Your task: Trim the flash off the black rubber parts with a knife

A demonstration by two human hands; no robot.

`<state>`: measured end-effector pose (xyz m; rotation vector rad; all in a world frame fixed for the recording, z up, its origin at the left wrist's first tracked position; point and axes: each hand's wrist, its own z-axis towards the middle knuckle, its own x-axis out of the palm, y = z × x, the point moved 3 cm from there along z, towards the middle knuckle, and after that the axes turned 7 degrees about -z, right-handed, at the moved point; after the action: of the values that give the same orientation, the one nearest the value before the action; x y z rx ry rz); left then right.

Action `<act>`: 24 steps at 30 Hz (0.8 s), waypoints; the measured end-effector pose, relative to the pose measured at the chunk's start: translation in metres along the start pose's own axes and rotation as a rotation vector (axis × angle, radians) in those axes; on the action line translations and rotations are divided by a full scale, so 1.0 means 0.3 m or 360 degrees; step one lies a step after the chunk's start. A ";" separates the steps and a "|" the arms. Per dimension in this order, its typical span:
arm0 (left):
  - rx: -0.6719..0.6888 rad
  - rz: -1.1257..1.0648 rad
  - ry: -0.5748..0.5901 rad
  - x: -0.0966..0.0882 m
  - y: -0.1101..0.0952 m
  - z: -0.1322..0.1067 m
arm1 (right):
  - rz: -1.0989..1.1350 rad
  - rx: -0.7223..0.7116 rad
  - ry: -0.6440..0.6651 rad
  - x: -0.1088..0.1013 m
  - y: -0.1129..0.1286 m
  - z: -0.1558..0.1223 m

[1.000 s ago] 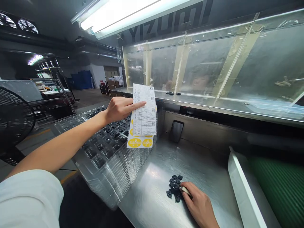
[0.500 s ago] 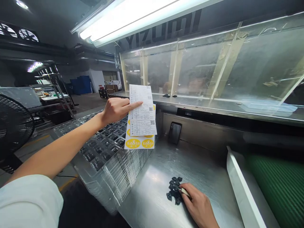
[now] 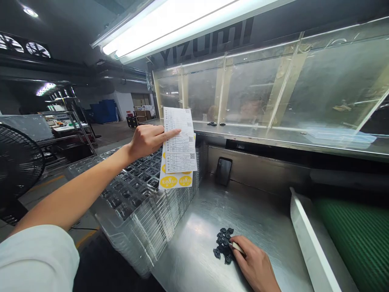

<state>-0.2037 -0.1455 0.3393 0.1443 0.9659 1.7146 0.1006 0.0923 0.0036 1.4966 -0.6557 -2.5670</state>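
My left hand point(image 3: 148, 138) is closed on a few sheets of printed labels point(image 3: 179, 142), its index finger stretched across the front one. The white labels carry tables and QR codes. Below them shows a sheet of yellow oval stickers point(image 3: 168, 181). On the metal work surface, my right hand point(image 3: 255, 261) is closed around a small tool with a pale handle point(image 3: 238, 248); its tip is too small to make out. The tool points at a cluster of small black parts point(image 3: 223, 240), next to my fingertips. Several of these parts lie close together.
A tall stack of clear plastic trays point(image 3: 152, 223) stands left of the metal surface point(image 3: 194, 251). A phone point(image 3: 223, 171) leans at the back. A white rail point(image 3: 311, 239) borders a green conveyor belt point(image 3: 358, 235) on the right. A fan point(image 3: 18, 166) stands far left.
The label sheets have shifted and turned slightly in my left hand. My right hand stays beside the black parts with the tool.
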 end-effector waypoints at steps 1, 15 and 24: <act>-0.0008 -0.0007 -0.0005 0.001 0.003 -0.002 | -0.0001 -0.0005 -0.0001 -0.002 0.002 0.001; 0.0046 0.0061 -0.0053 -0.014 0.019 0.021 | -0.0040 -0.0002 0.0004 -0.005 0.005 -0.006; 0.0082 0.0127 -0.0036 -0.038 0.009 0.036 | -0.0054 -0.0028 0.0074 0.010 -0.017 -0.006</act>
<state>-0.1958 -0.1497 0.3523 0.2387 0.9997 1.7577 0.1014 0.0955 -0.0016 1.5698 -0.6061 -2.5470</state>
